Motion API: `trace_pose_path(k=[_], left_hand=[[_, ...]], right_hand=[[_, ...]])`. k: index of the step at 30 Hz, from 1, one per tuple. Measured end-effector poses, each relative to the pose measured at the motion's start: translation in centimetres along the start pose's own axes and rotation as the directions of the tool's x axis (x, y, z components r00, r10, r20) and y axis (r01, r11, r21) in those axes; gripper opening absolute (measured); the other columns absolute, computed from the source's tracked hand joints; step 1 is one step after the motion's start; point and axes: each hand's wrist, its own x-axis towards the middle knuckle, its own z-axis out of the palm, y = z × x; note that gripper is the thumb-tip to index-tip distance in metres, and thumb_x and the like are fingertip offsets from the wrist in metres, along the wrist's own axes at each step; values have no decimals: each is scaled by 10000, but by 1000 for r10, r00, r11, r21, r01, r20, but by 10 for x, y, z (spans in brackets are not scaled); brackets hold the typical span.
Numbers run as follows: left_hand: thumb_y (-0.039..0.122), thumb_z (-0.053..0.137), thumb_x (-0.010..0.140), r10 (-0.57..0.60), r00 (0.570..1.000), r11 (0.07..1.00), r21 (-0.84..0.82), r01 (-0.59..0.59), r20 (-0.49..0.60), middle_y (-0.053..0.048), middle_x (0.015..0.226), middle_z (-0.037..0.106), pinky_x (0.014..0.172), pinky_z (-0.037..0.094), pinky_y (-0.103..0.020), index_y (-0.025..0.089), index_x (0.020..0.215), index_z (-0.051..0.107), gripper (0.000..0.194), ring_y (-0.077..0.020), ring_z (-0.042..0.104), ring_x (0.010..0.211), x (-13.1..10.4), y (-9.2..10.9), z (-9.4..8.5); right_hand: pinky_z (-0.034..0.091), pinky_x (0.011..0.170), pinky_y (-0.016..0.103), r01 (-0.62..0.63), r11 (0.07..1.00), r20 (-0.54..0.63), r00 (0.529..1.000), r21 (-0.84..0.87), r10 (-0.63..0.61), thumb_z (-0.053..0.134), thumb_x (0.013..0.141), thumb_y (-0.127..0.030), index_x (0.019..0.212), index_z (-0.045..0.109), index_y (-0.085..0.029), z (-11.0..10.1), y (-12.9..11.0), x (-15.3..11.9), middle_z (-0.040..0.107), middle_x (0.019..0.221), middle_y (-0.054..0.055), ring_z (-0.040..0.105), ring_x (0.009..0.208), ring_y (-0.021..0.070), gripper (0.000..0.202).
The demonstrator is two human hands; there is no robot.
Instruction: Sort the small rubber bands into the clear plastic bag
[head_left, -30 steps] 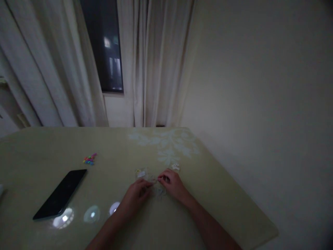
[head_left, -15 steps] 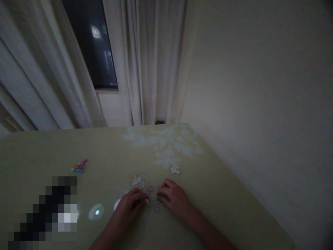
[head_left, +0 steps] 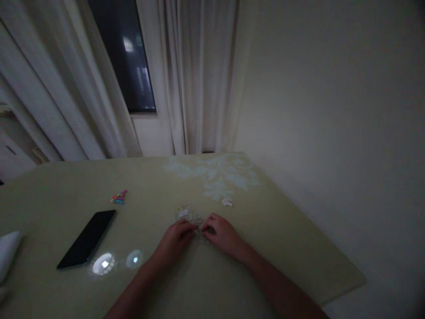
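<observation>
My left hand (head_left: 174, 239) is closed in a pinch, its fingertips among a few small, pale, ring-like pieces (head_left: 199, 220) on the table. Facing it, my right hand (head_left: 222, 234) is also pinched, its fingertips almost meeting the left ones over the same pieces. What either hand holds is too small and dim to name. Just beyond the left fingers lies a small clear packet or case (head_left: 183, 212) with a white label and a yellow spot. A small white piece (head_left: 227, 202) rests past the right hand.
Small bright-coloured pieces (head_left: 118, 197) lie in a heap at the left of the pale table (head_left: 265, 257). Nearer me is a flat black device (head_left: 88, 239), with a white object (head_left: 9, 252) at the left edge. Curtains and a wall stand behind.
My hands have come closer together, fingertips nearly touching. The camera view has shifted, so the table's things appear higher and further right, and the white object at the left edge now shows.
</observation>
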Motion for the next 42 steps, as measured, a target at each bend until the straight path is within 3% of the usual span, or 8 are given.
trace_pose_path(k=[4,11,15,21,29,34,39,42], left_hand=[[309,632,916,-38,999,999,-18,38,1,-83,954,737,759,535,-285,224,1068,824,259,-214,696,836,-1,0,4],[262,572,966,35,997,999,37,-32,-65,-87,960,706,776,562,-301,245,1088,807,266,-219,693,860,-7,-4,13],[262,568,996,111,985,991,95,-99,-129,-73,951,707,783,573,-284,273,1081,802,249,-209,699,862,-7,-11,11],[297,554,1017,197,972,966,195,-170,-128,-65,920,724,771,577,-270,270,1095,803,263,-200,703,849,-4,-11,8],[269,498,1051,343,938,872,387,-301,-44,-77,906,720,746,571,-285,232,1054,783,287,-202,700,820,-9,-10,18],[240,491,1058,383,924,820,463,-337,-5,-74,925,726,764,575,-312,247,1069,758,268,-222,703,847,-11,-8,20],[295,478,1073,400,914,838,428,-338,-63,-75,894,737,739,578,-294,245,1033,762,291,-217,712,815,-8,-8,14],[330,525,1059,351,933,905,285,-315,-84,-78,912,758,771,573,-289,247,1035,776,265,-213,719,840,-7,-1,10]], right_hand=[[471,847,283,-17,981,30,999,-191,23,682,941,-186,951,732,-159,6,-5,-1,675,1014,69,647,955,198,58],[482,814,330,26,890,9,1000,-454,-25,626,955,-179,1026,677,-152,26,0,-10,672,1039,111,630,945,241,92],[484,814,332,37,892,2,999,-451,-41,646,943,-181,1045,665,-153,30,6,-10,665,1055,110,631,954,245,108],[480,796,296,18,947,26,1000,-322,-11,622,994,-197,1019,671,-172,13,-1,-11,668,1081,72,646,942,203,61],[512,761,356,45,865,46,999,-500,-25,616,936,-175,1074,700,-145,22,-1,-10,675,1073,117,666,898,258,164],[534,803,381,48,840,86,996,-541,-2,644,891,-202,1130,692,-144,25,1,-14,675,1180,152,678,961,291,251],[518,770,360,37,874,67,998,-485,-5,610,903,-187,1141,658,-151,21,0,-10,683,1143,143,690,936,286,246],[480,711,319,8,919,15,1000,-394,-3,564,922,-157,1074,626,-169,14,-8,-8,666,1097,110,681,881,244,164]])
